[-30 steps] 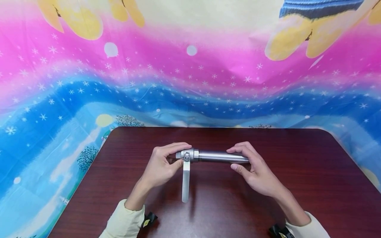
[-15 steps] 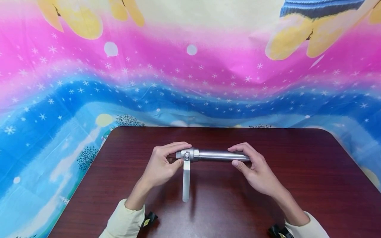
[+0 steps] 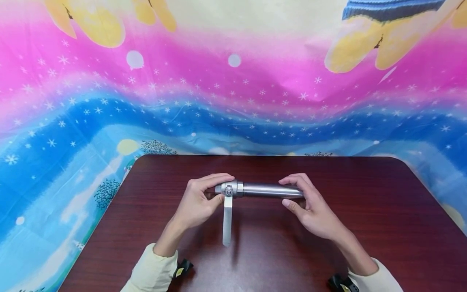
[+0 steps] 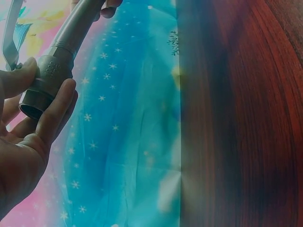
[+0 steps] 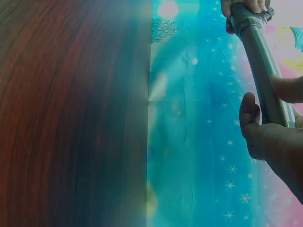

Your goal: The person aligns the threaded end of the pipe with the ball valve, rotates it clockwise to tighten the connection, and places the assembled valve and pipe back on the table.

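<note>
A steel ball valve (image 3: 234,189) joined to a smooth steel pipe (image 3: 260,190) is held level above the table, lying left to right in the head view. My left hand (image 3: 198,201) grips the valve body, thumb in front and fingers behind; the valve's open round end (image 4: 34,104) shows in the left wrist view. The flat lever handle (image 3: 227,222) points toward me. At the pipe's other end, my right hand (image 3: 314,211) holds it between thumb and fingers, and the palm side covers its tip. The right thumb (image 5: 288,89) lies along the pipe in the right wrist view.
A dark red wooden table (image 3: 277,259) with rounded far corners spreads beneath both hands. Behind it hangs a pink and blue cloth (image 3: 248,101) printed with snowflakes, reaching down to the table's far edge. Black wrist straps (image 3: 183,268) sit by the light sleeves (image 3: 153,267).
</note>
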`<move>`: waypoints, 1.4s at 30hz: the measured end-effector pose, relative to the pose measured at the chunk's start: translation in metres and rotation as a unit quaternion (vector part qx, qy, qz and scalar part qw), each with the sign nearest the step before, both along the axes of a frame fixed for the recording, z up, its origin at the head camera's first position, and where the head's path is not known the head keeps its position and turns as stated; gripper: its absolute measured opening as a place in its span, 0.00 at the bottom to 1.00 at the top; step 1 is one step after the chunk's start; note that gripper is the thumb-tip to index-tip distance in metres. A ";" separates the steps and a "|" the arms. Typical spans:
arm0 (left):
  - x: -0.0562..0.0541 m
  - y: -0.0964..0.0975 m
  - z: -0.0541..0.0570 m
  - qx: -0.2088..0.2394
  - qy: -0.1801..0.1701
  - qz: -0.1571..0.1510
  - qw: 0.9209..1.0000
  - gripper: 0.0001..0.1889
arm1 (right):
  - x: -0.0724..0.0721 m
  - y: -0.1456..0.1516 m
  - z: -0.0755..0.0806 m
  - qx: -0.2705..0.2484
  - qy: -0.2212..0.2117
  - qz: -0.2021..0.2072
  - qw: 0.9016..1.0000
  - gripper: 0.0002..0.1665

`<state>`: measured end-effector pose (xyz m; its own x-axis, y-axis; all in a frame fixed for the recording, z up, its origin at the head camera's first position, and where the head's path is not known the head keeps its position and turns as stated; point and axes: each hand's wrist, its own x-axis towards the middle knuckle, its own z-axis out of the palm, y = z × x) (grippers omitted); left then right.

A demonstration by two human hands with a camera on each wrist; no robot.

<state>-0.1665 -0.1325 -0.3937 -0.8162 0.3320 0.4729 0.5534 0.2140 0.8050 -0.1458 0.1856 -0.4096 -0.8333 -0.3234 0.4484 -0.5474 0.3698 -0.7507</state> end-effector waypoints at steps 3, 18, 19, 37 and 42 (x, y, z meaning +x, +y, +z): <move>0.000 0.000 0.000 0.001 0.000 0.002 1.000 0.27 | 0.000 0.000 0.001 0.007 -0.001 -0.006 1.000 0.27; -0.001 0.002 0.001 0.004 0.006 0.011 1.000 0.28 | -0.002 -0.002 0.001 -0.003 -0.010 -0.044 0.999 0.23; -0.001 0.002 0.001 0.004 0.007 0.010 1.000 0.28 | -0.002 -0.002 0.000 -0.003 -0.011 -0.043 0.999 0.23; 0.000 0.001 0.000 0.005 -0.012 0.009 1.000 0.27 | 0.000 -0.002 0.000 0.003 0.018 -0.017 1.000 0.29; 0.000 0.000 0.000 0.005 -0.010 0.007 1.000 0.27 | -0.001 -0.002 0.000 0.018 0.034 -0.024 0.999 0.28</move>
<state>-0.1663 -0.1322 -0.3933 -0.8299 0.3155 0.4601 0.5344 0.2127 0.8180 -0.1467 0.1840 -0.4095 -0.8167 -0.3000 0.4930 -0.5771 0.4231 -0.6985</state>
